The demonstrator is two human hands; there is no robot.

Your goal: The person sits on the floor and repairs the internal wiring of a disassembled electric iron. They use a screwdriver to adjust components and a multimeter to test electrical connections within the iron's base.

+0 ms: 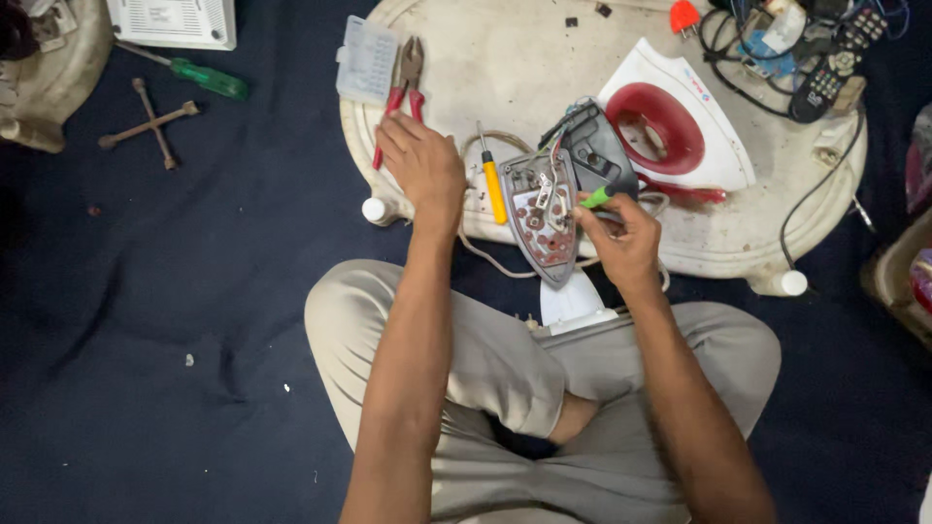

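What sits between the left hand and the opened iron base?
In the head view, a yellow-handled screwdriver lies on the white board between the left hand and the iron base, beside a loop of cord.

Iron soleplate [542, 215]: grey metal, pointed, lying face-down w/ inner side up, tip toward the person, at the near edge of the tray. Reddish-brown patches and small metal contacts show on it; thin wires run off its wide end. Green-handled tool [596, 197]: short, tilted, tip over the plate's right edge (exact contact pt too small to tell). Red-handled pliers [402, 92]: lying flat, handles toward the person, jaws pointing away, partly covered at the grip ends.
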